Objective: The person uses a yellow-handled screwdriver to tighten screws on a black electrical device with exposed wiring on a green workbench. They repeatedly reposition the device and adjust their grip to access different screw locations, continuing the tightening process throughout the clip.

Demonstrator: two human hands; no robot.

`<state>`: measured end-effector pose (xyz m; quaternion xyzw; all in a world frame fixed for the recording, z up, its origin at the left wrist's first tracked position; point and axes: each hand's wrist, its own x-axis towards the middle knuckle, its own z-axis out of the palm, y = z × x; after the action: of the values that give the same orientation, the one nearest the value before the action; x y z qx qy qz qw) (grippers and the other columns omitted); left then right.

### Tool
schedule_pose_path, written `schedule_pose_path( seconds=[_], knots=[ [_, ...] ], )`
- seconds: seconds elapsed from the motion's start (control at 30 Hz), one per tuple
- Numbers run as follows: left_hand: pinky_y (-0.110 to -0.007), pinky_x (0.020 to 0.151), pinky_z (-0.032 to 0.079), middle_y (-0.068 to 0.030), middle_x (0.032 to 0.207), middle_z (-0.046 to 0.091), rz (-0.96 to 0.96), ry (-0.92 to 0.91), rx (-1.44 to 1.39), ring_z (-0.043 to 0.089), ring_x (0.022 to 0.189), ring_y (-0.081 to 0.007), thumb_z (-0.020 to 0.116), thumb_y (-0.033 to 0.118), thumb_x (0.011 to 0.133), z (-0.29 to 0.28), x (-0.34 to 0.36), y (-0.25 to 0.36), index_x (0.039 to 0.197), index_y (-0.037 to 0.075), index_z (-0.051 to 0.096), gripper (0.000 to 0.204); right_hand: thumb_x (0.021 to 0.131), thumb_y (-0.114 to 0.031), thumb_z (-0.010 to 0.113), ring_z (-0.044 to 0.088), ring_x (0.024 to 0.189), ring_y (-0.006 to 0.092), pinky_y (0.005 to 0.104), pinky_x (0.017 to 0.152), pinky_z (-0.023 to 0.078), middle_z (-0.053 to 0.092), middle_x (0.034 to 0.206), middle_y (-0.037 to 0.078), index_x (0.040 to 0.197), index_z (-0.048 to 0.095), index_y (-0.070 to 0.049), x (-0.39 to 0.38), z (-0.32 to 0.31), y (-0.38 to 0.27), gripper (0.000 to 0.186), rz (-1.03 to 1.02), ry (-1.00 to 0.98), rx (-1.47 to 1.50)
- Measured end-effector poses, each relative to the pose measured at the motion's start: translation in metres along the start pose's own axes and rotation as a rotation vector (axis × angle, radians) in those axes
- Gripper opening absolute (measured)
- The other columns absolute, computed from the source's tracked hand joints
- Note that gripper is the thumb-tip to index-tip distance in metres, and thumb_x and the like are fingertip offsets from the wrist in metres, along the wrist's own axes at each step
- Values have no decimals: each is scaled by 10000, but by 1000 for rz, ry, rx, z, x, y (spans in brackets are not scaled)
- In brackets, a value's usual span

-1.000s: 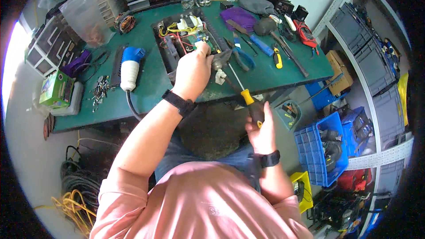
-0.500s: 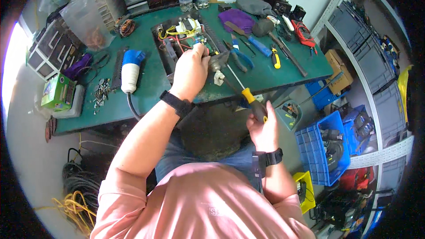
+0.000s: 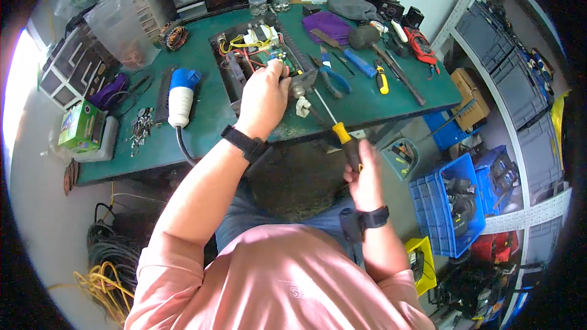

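On the green workbench (image 3: 235,131) stands an open metal case (image 3: 221,79) with wires and a circuit board (image 3: 278,61) inside. My left hand (image 3: 264,95) reaches over its near side, fingers closed near the board; what they grip is hidden beneath them. In my right hand (image 3: 365,180) is a screwdriver (image 3: 345,137) with a yellow and black handle, held in front of the bench edge. Its shaft slants up and left to the case's near right corner, beside a grey fitting (image 3: 298,90) with a white piece (image 3: 302,107) below it. The tip's exact contact cannot be made out.
Pliers (image 3: 333,79), a blue-handled tool (image 3: 359,63), a yellow-black tool (image 3: 381,79) and a hammer (image 3: 400,76) lie to the right. A blue-white plug (image 3: 180,98) and loose screws (image 3: 142,125) lie left. Blue crates (image 3: 437,205) stand on the floor at right.
My right hand has rolled round the screwdriver handle, its fingers now shifted and slightly blurred. The screwdriver has moved only slightly. My left hand stays at the case.
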<state>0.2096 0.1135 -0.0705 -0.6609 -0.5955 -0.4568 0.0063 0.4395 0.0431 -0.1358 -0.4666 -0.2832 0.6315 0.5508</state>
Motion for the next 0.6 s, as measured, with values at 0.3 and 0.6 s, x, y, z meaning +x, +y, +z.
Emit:
schedule_pose_path(
  seconds=[0.3,0.6],
  knots=[
    [-490,718,496,-214,770,613,27,-49,31,624,807,-399,567,10,760,3,-4,-8,882,-3,551,124,875,-25,641,571,884,195,315,766,500,555,1046,86,1100,553,-35,26,-22,25,242,-990,143,-696],
    [-481,721,489,-222,787,583,22,26,-44,598,826,-409,531,10,776,9,-5,-9,842,-5,498,75,901,-368,626,549,804,125,250,643,438,611,964,37,1144,586,-118,35,-23,6,351,119,65,366]
  ],
)
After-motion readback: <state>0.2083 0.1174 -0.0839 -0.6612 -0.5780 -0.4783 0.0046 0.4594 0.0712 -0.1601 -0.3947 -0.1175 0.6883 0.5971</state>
